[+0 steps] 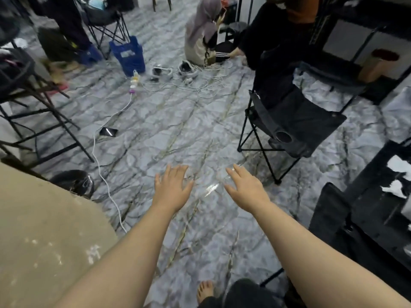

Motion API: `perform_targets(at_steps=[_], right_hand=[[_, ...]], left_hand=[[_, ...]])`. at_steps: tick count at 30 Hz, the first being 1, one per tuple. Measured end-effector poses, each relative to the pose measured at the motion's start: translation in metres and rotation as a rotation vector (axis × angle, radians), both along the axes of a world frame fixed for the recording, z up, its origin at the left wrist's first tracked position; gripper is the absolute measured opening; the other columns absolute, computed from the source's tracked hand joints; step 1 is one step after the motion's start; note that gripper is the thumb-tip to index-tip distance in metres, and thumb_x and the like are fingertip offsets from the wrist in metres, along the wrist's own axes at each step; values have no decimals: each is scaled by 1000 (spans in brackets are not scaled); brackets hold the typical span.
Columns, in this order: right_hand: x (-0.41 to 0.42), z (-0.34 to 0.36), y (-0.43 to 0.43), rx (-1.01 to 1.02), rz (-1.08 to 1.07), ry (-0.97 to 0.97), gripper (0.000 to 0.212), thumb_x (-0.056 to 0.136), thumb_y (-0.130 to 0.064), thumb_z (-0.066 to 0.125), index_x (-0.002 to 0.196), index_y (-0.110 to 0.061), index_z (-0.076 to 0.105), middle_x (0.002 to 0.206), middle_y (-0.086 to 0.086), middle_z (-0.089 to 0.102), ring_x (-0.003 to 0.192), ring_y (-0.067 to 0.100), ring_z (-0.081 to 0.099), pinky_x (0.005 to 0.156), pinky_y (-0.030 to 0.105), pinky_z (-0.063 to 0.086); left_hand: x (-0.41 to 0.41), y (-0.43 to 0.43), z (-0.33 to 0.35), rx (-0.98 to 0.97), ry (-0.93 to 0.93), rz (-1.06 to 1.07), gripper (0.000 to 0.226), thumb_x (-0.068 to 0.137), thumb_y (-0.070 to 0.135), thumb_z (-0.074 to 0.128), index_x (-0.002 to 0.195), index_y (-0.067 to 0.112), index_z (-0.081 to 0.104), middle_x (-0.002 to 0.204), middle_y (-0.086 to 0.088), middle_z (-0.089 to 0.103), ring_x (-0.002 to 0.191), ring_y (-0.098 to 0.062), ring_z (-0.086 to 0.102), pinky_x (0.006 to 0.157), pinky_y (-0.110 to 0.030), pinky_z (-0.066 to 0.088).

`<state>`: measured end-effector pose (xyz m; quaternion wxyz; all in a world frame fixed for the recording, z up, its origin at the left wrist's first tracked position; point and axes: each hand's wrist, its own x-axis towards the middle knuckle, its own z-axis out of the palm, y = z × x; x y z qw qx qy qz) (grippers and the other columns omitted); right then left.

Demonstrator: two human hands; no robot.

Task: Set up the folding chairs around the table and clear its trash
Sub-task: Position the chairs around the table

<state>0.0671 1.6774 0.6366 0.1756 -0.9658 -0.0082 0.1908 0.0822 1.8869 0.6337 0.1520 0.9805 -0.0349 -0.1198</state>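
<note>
Both your left hand [172,187] and right hand [245,187] are spread, empty; the white cable [106,183] left of them could trip you reaching the chair [295,121].

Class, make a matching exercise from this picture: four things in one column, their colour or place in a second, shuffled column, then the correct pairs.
Things:
1. Bag
2. Phone
3. Folding chair
4. Table

Descriptions:
A. Tan, at lower left
B. Blue, standing on the floor
C. Black, unfolded, to the right of the hands
D. Dark, flat on the floor beside a white cable

Pairs: 1-B, 2-D, 3-C, 4-A
</note>
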Motion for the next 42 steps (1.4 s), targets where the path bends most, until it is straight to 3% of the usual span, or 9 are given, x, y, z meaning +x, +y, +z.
perform_targets(at_steps=[4, 11, 16, 23, 27, 32, 42], right_hand=[[77, -2, 14, 22, 1, 51, 58, 97, -46, 34, 148, -30, 13, 160, -4, 7, 146, 17, 11, 115, 44, 25], [265, -4, 18, 17, 54, -16, 62, 96, -49, 35, 149, -28, 10, 159, -2, 10, 145, 19, 16, 115, 42, 26], [408, 12, 16, 24, 76, -17, 61, 96, -49, 34, 148, -30, 10, 159, -4, 14, 142, 18, 24, 107, 41, 37], [584, 5, 18, 55, 11, -57, 60, 96, -48, 36, 148, -33, 11, 156, -6, 22, 136, 21, 36, 95, 41, 47], [681, -5, 10, 85, -126, -35, 59, 97, -47, 35, 148, -31, 11, 157, -4, 21, 139, 20, 31, 102, 41, 41], [771, -4, -14, 101, -333, -17, 58, 97, -46, 34, 148, -32, 11, 157, -5, 21, 137, 21, 34, 97, 43, 45], [897, -25, -150, 141, -737, -53, 57, 98, -43, 35, 148, -27, 14, 157, -4, 21, 139, 21, 30, 107, 41, 37]], left_hand=[[71, 18, -15, -21, 54, 32, 57, 93, 47, 39, 143, 27, 23, 148, -1, 35, 139, -21, 26, 115, -48, 12], [252, 21, -16, -34, -2, 23, 60, 93, 48, 38, 145, 27, 17, 154, -1, 25, 144, -22, 14, 117, -50, 8], [388, 18, 1, -110, -6, 66, 59, 92, 48, 38, 144, 28, 21, 149, -1, 35, 135, -23, 33, 111, -44, 24], [569, 24, 5, -139, -34, 9, 56, 93, 44, 40, 144, 27, 22, 146, -1, 38, 132, -23, 37, 107, -41, 29], [694, 21, -6, -149, 6, -120, 57, 92, 45, 40, 144, 27, 23, 148, 1, 35, 134, -22, 36, 108, -40, 30], [836, -13, -3, -150, 18, -315, 61, 88, 47, 43, 142, 26, 27, 143, -5, 43, 132, -25, 39, 109, -44, 32], [1034, -200, -16, -99, -32, -807, 54, 93, 43, 40, 142, 27, 25, 147, 2, 36, 135, -18, 33, 110, -43, 28]])
